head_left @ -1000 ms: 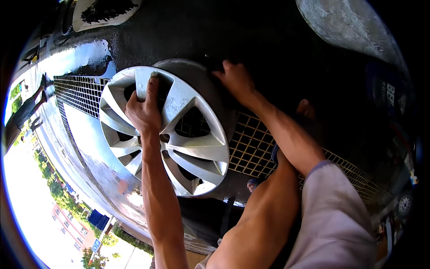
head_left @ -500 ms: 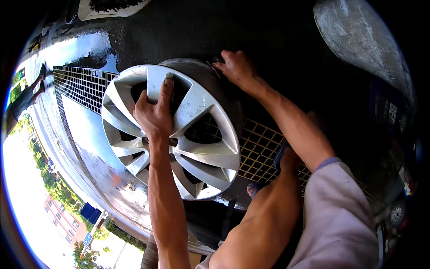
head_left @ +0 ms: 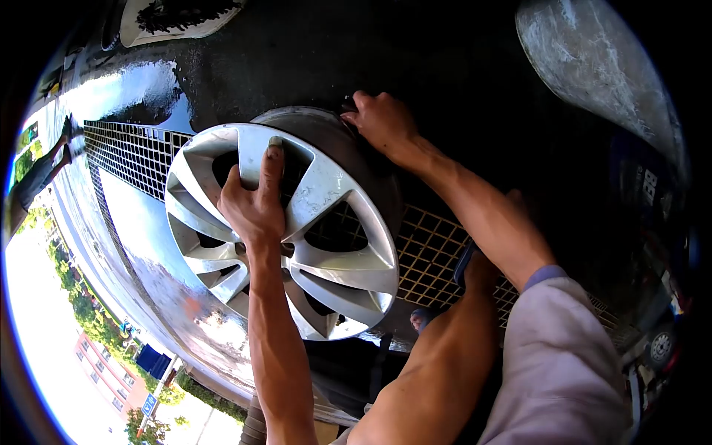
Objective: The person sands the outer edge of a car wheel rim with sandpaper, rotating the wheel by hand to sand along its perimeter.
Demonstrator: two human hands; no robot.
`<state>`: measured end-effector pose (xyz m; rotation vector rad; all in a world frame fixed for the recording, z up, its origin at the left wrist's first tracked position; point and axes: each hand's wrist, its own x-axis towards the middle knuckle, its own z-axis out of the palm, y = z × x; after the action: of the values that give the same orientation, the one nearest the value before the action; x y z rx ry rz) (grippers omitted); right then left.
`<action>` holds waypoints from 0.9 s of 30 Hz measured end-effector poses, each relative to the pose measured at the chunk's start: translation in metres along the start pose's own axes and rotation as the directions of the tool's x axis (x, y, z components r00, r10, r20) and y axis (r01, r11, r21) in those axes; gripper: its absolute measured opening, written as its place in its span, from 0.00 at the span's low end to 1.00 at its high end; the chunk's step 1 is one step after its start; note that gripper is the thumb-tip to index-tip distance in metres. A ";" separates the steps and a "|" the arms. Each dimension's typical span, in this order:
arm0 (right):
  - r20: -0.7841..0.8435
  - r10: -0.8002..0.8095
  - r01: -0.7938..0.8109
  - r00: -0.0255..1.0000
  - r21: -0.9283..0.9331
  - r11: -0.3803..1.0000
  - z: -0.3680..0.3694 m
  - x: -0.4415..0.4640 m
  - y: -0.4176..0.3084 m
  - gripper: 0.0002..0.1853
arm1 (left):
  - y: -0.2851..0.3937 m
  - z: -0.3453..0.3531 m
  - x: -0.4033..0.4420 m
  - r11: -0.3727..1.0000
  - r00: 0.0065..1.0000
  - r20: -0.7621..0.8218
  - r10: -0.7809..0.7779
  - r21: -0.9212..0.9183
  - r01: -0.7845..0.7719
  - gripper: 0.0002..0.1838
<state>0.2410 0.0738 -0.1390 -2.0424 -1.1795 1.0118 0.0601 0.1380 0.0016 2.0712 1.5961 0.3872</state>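
Observation:
A silver alloy wheel rim (head_left: 311,196) without a tyre stands tilted in front of me, its spoked face toward me. My left hand (head_left: 252,204) is closed round one of its spokes, thumb laid along the metal and fingers hooked into the openings. At the rim's dark back edge is my right hand (head_left: 382,126), its fingers bent and drawn together. The fingertips meet or nearly meet the edge; whatever they pinch is too dark to make out. The inside of the barrel is mostly hidden behind the spokes.
Metal floor grating (head_left: 434,245) runs under and beside the rim across wet, dark ground. My bent leg (head_left: 437,356) is close on the right. A scuffed grey panel (head_left: 593,67) is at upper right, a pale container (head_left: 174,22) at upper left. Another person's leg (head_left: 44,167) shows far left.
The rim and both hands sit slightly lower in view. My right hand has shifted a little left along the back edge. My left hand keeps its hold on the spoke.

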 end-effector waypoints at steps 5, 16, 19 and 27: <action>-0.046 -0.228 0.219 0.973 -0.148 0.964 0.016 0.042 -0.028 0.19 | -0.003 -0.001 0.001 1.000 1.000 0.007 0.031 -0.004 -0.031 0.37; -0.122 -0.234 0.230 0.965 -0.040 0.972 0.021 0.046 -0.027 0.18 | -0.008 0.001 0.002 0.999 0.999 0.008 0.047 -0.010 -0.047 0.37; -0.043 -0.274 0.269 0.961 -0.100 0.958 0.017 0.047 -0.026 0.18 | -0.002 -0.002 -0.001 0.999 0.999 0.022 0.026 -0.019 -0.025 0.37; -0.020 0.273 -0.274 0.962 -0.050 0.961 0.012 -0.089 0.018 0.20 | -0.009 0.000 0.004 0.998 0.999 0.011 0.035 0.045 -0.035 0.39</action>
<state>0.2101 -0.0115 -0.1304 -2.2955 -0.9420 1.1025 0.0542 0.1440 -0.0033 2.1338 1.5782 0.3558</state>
